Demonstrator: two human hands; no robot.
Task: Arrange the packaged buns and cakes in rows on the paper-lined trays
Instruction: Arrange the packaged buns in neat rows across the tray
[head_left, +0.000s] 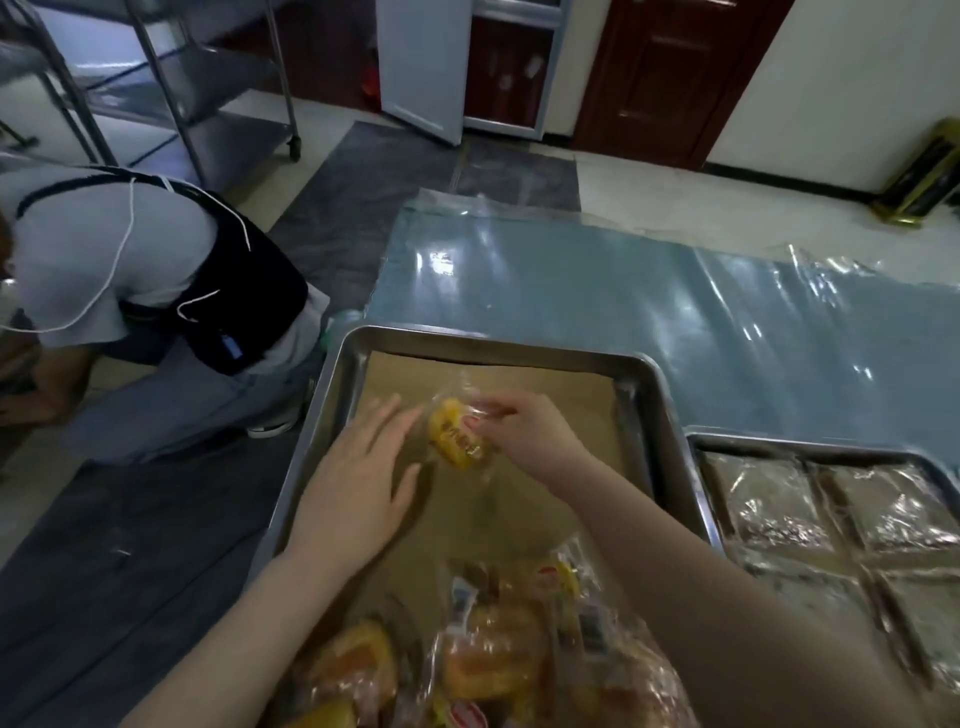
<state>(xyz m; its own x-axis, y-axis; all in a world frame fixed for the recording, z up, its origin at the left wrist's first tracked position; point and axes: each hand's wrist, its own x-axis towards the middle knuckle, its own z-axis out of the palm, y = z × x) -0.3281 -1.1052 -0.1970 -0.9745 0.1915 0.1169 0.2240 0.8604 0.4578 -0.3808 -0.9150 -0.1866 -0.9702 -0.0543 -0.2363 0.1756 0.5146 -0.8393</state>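
Note:
A steel tray (644, 395) lined with brown paper (545, 395) lies in front of me. My right hand (524, 436) pinches the clear wrapper of a yellow packaged cake (454, 441) over the middle of the paper. Just left of the cake, my left hand (363, 478) lies flat on the paper with its fingers spread and holds nothing. A heap of packaged buns and cakes (493, 660) fills the near end of the tray, partly under my right forearm.
A second tray (698, 441) at the right holds rows of clear-wrapped packets (831, 519). Blue table covering under shiny plastic (597, 291) stretches behind both trays. A person (130, 291) bends over on the floor at the left. Steel racks (171, 78) stand at the back left.

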